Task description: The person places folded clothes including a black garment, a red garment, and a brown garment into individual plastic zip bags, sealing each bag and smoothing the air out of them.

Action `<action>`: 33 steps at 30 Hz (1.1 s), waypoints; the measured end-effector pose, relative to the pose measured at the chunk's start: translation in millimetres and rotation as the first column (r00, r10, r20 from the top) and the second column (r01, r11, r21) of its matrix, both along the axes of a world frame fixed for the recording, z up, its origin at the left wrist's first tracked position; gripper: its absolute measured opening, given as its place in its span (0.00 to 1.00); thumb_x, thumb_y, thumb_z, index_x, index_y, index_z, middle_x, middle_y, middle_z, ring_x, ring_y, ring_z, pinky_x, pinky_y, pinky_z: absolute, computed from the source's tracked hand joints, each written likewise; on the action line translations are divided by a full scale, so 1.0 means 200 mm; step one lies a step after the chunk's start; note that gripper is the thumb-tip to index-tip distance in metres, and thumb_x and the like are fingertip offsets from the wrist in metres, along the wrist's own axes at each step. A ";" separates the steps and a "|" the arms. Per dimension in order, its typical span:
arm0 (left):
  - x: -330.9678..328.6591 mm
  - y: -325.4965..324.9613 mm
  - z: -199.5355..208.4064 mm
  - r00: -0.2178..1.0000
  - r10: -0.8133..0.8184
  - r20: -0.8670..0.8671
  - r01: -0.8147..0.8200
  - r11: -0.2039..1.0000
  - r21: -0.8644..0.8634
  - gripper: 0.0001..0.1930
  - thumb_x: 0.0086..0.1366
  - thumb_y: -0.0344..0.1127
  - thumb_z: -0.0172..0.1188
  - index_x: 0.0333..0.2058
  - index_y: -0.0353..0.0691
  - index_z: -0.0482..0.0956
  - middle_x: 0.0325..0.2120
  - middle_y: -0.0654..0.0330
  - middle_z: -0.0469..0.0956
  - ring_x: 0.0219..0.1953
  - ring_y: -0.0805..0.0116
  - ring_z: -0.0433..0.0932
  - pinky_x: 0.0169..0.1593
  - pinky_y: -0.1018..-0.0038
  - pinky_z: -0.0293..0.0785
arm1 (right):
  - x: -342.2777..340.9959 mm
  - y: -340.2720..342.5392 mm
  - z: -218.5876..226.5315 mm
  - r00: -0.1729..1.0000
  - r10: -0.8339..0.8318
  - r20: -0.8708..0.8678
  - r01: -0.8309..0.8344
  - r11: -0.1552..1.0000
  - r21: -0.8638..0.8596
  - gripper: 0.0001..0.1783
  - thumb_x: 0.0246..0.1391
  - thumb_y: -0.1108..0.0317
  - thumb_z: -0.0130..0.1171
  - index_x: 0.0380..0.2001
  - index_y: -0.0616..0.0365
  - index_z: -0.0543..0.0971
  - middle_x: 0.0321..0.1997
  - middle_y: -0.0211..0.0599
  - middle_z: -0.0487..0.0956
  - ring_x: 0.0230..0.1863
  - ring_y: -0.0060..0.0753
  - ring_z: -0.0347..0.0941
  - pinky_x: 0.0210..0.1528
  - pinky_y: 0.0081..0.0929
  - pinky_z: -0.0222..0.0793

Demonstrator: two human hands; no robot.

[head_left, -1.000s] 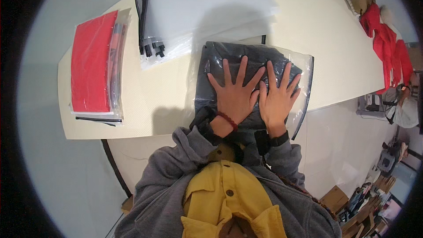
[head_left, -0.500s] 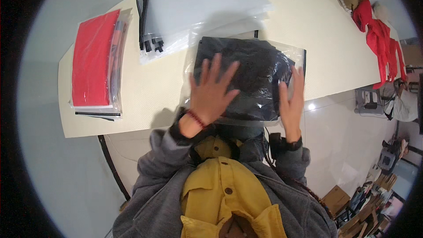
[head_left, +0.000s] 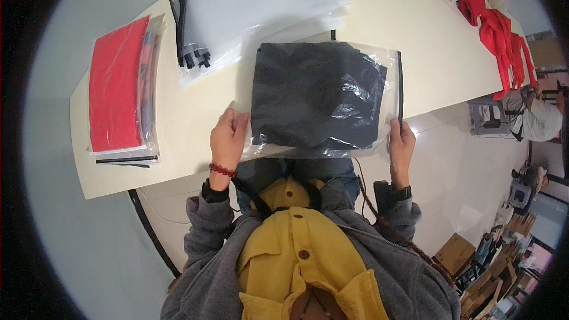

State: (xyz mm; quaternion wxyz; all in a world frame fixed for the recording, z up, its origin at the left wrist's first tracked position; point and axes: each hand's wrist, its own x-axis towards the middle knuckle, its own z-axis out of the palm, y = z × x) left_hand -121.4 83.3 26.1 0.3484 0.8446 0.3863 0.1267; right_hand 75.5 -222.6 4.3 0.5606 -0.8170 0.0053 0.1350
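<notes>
The left hand (head_left: 228, 139) pinches the left edge of a clear plastic bag (head_left: 389, 98) of black fabric (head_left: 311, 95) over the cream table's (head_left: 186, 121) near edge, the right hand (head_left: 402, 144) gripping beside its black closure strip (head_left: 400, 77).

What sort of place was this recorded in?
Possibly a small packing workroom: a pale table bears a stack of clear bags and a bagged red item, while a dark folded item sits inside another clear bag.
</notes>
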 end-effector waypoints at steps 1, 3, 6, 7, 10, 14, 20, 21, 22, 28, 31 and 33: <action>-0.02 0.01 0.00 0.983 -0.055 0.178 0.061 0.998 -0.030 0.10 0.65 0.37 0.57 0.28 0.37 0.72 0.16 0.62 0.67 0.18 0.71 0.66 0.23 0.73 0.64 | -0.01 0.01 0.02 1.000 0.001 0.000 -0.001 1.000 -0.001 0.12 0.63 0.63 0.51 0.35 0.62 0.75 0.18 0.17 0.65 0.18 0.10 0.54 0.19 0.15 0.47; -0.10 0.02 0.07 0.967 0.088 0.238 -0.052 0.987 -0.152 0.07 0.65 0.31 0.55 0.27 0.38 0.73 0.17 0.68 0.65 0.19 0.81 0.60 0.23 0.81 0.58 | -0.06 0.07 0.06 0.998 -0.031 -0.054 0.038 0.990 0.133 0.12 0.63 0.65 0.51 0.30 0.60 0.77 0.17 0.14 0.62 0.17 0.08 0.52 0.18 0.14 0.44; -0.30 0.08 0.08 0.939 0.173 0.296 -0.177 0.984 -0.014 0.08 0.65 0.31 0.55 0.27 0.36 0.72 0.16 0.68 0.65 0.20 0.83 0.61 0.23 0.82 0.59 | -0.16 0.21 0.04 0.991 0.089 0.100 -0.098 0.992 0.084 0.11 0.62 0.65 0.52 0.31 0.59 0.78 0.16 0.14 0.60 0.16 0.08 0.51 0.17 0.12 0.45; -0.37 0.12 0.06 0.944 0.156 0.291 -0.191 0.977 0.097 0.09 0.65 0.31 0.55 0.26 0.35 0.71 0.16 0.67 0.65 0.21 0.83 0.62 0.23 0.81 0.60 | -0.20 0.25 0.00 0.987 0.104 0.122 -0.117 0.988 0.103 0.11 0.62 0.65 0.52 0.30 0.60 0.77 0.15 0.15 0.61 0.16 0.08 0.52 0.17 0.11 0.46; -0.60 0.22 -0.04 0.985 0.165 0.057 -0.174 0.913 0.369 0.07 0.66 0.34 0.55 0.33 0.36 0.72 0.17 0.62 0.70 0.18 0.71 0.69 0.24 0.75 0.66 | -0.36 0.32 0.00 0.951 0.293 -0.093 -0.246 0.907 0.343 0.14 0.63 0.66 0.51 0.23 0.59 0.74 0.16 0.23 0.70 0.15 0.11 0.59 0.17 0.14 0.54; -0.66 0.18 -0.02 0.944 0.297 -0.142 -0.197 0.855 0.479 0.13 0.65 0.35 0.55 0.47 0.38 0.70 0.30 0.54 0.75 0.33 0.54 0.75 0.37 0.65 0.72 | -0.43 0.32 0.01 0.918 0.354 -0.178 -0.263 0.880 0.396 0.15 0.63 0.65 0.51 0.23 0.60 0.73 0.18 0.24 0.71 0.15 0.13 0.60 0.18 0.16 0.57; -0.14 0.16 0.57 0.944 -0.276 0.182 0.300 0.946 -0.123 0.10 0.63 0.25 0.53 0.42 0.34 0.76 0.38 0.55 0.77 0.44 0.64 0.75 0.50 0.74 0.68 | -0.23 0.29 0.12 0.861 0.477 -0.176 -0.441 0.873 0.206 0.13 0.62 0.65 0.52 0.39 0.64 0.79 0.26 0.30 0.79 0.24 0.16 0.71 0.25 0.14 0.66; -0.03 0.16 0.65 0.884 -0.402 0.240 0.434 0.896 -0.096 0.10 0.63 0.25 0.52 0.43 0.34 0.76 0.36 0.57 0.78 0.42 0.67 0.77 0.50 0.75 0.68 | -0.16 0.30 0.15 0.865 0.472 -0.174 -0.438 0.876 0.201 0.13 0.62 0.65 0.52 0.39 0.64 0.79 0.26 0.30 0.79 0.24 0.16 0.71 0.25 0.14 0.66; 0.09 0.15 0.75 0.812 -0.555 0.178 0.558 0.829 0.042 0.10 0.63 0.25 0.52 0.43 0.33 0.76 0.36 0.55 0.78 0.41 0.65 0.77 0.48 0.75 0.70 | -0.08 0.33 0.17 0.876 0.472 -0.094 -0.456 0.877 0.152 0.14 0.62 0.65 0.52 0.43 0.65 0.78 0.28 0.32 0.80 0.26 0.18 0.73 0.27 0.14 0.68; 0.82 0.20 0.44 0.613 -0.790 -0.004 0.788 0.611 0.069 0.17 0.66 0.41 0.52 0.44 0.34 0.77 0.38 0.51 0.79 0.40 0.61 0.78 0.44 0.68 0.73 | 0.22 0.64 0.06 0.927 0.359 -0.104 -0.309 0.893 0.326 0.15 0.59 0.66 0.55 0.44 0.66 0.78 0.26 0.34 0.79 0.23 0.20 0.74 0.24 0.15 0.68; 1.09 0.15 0.13 0.608 -0.778 -0.158 0.788 0.615 0.003 0.17 0.64 0.43 0.54 0.42 0.35 0.78 0.37 0.50 0.79 0.39 0.60 0.78 0.44 0.69 0.73 | 0.30 0.67 0.06 0.904 0.406 -0.135 -0.368 0.899 0.238 0.13 0.58 0.66 0.57 0.40 0.67 0.80 0.24 0.34 0.78 0.19 0.20 0.71 0.23 0.15 0.66; 1.14 0.15 0.04 0.577 -0.794 -0.189 0.802 0.595 -0.051 0.17 0.63 0.43 0.55 0.41 0.35 0.79 0.37 0.51 0.80 0.38 0.60 0.78 0.44 0.69 0.73 | 0.29 0.71 0.11 0.895 0.396 -0.206 -0.350 0.908 0.230 0.13 0.56 0.66 0.59 0.36 0.67 0.81 0.23 0.34 0.78 0.19 0.19 0.68 0.22 0.16 0.65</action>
